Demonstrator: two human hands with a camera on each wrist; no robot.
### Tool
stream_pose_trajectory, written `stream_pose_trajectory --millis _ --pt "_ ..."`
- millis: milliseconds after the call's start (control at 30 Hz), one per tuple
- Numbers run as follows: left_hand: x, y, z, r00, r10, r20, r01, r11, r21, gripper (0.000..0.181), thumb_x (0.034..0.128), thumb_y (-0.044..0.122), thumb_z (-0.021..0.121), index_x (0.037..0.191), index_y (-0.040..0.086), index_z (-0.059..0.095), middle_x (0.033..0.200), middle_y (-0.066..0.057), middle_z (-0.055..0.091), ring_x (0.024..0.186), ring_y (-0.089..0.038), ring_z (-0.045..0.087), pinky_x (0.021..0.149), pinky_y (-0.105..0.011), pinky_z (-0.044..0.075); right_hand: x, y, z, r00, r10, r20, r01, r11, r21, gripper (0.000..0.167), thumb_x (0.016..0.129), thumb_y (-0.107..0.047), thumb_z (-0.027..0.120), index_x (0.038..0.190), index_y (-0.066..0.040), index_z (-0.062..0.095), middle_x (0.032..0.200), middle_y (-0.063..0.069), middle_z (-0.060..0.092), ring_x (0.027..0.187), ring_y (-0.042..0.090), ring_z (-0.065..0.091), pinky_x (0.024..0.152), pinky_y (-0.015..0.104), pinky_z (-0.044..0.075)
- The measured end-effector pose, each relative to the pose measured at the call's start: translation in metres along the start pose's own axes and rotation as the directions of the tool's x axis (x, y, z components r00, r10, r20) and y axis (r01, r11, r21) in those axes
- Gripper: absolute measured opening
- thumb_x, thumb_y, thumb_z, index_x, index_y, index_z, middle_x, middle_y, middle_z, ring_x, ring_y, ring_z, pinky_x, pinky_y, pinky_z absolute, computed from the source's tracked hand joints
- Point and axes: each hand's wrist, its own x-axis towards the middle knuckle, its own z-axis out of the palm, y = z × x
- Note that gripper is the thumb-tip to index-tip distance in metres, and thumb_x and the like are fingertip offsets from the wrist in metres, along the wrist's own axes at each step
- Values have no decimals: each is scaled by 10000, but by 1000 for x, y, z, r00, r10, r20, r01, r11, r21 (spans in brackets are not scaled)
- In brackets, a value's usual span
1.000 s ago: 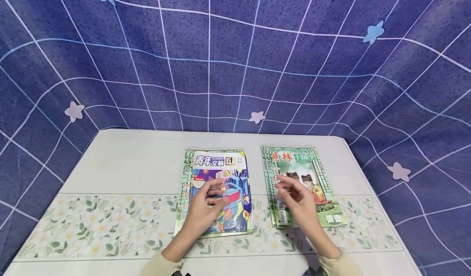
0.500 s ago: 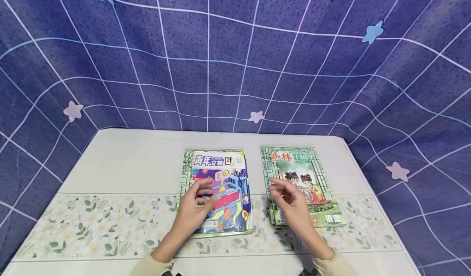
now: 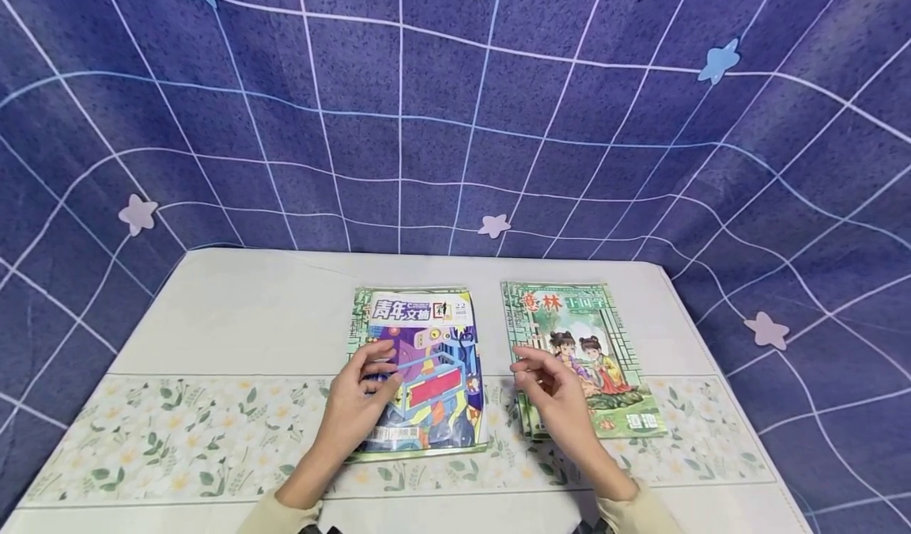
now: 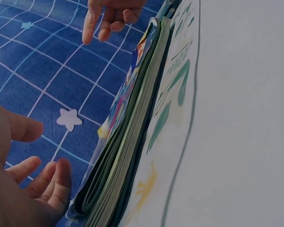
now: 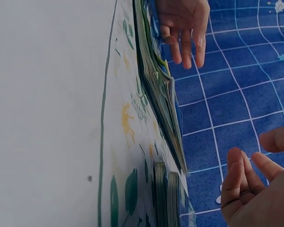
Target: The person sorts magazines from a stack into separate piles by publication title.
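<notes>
Two stacks of magazines lie on the table, side by side. On top of the left stack is a purple and blue magazine (image 3: 436, 395), with green-edged ones under it. A green magazine (image 3: 619, 376) with two cartoon children tops the right stack. My left hand (image 3: 356, 399) hovers over the left stack's left side, fingers loosely curled around nothing. Over the left edge of the right stack is my right hand (image 3: 558, 399), its fingers loosely bent and holding nothing. The left wrist view shows a gap between the left hand (image 4: 31, 170) and the page edges of the magazine stack (image 4: 128, 142).
The table (image 3: 249, 304) has a white cover with a floral band (image 3: 199, 439) across it. Behind and beside it hangs a blue curtain (image 3: 427, 138) with grid lines and stars. A narrow strip of table separates the two stacks.
Both hands have drifted left, the left toward its stack's left side and the right toward its stack's left edge. The magazines have stayed in place.
</notes>
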Motion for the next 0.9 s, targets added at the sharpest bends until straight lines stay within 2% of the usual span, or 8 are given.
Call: stream_pose_trajectory --millis 67,267,467,600,800,900 --pt "1 0 -2 1000 -2 -3 2 1000 -4 524 1019 -15 767 1516 1 602 1444 -196 683 1197 -298 717 879 -212 606 0 0 1 1000 -6 -5 6 1000 2 347 1045 24 722 1391 39 706 1148 306 720 958 255 745 838 226 600" --pt "1 -3 -11 1000 -9 -22 9 1000 6 524 1017 -6 776 1515 24 614 1416 -175 702 1093 -144 710 805 -191 595 0 1 4 1000 1 4 -1 1000 11 353 1035 55 708 1387 49 701 1149 309 716 955 213 725 831 212 592" --pt "1 -6 -21 999 -27 -40 28 1000 8 506 1025 19 769 1509 80 632 1413 -152 706 1069 -146 715 797 -176 590 1 1 6 1000 -10 18 10 1000 12 357 1034 51 710 1390 62 694 1151 315 719 945 164 712 822 206 582" --pt "1 -6 -27 998 -39 -46 40 999 17 509 1032 36 770 1517 90 625 1411 -150 699 1032 -71 703 813 -162 585 1 3 7 1000 -14 20 14 1000 10 362 1029 60 708 1392 65 694 1156 329 712 941 174 713 821 207 579" --pt "1 -5 -33 997 -46 -57 49 997 62 516 1019 19 781 1507 78 627 1370 -154 707 925 -29 687 703 -154 550 3 4 12 1000 -6 25 6 1000 -2 370 1018 57 713 1387 35 709 1141 262 739 926 134 698 807 209 568" --pt "2 -5 -34 997 -52 -57 56 996 68 526 1018 13 781 1515 57 615 1364 -170 706 915 -22 689 688 -155 552 4 3 14 1000 10 20 -10 1000 -5 380 1008 51 720 1387 15 718 1134 226 747 921 120 691 804 209 561"
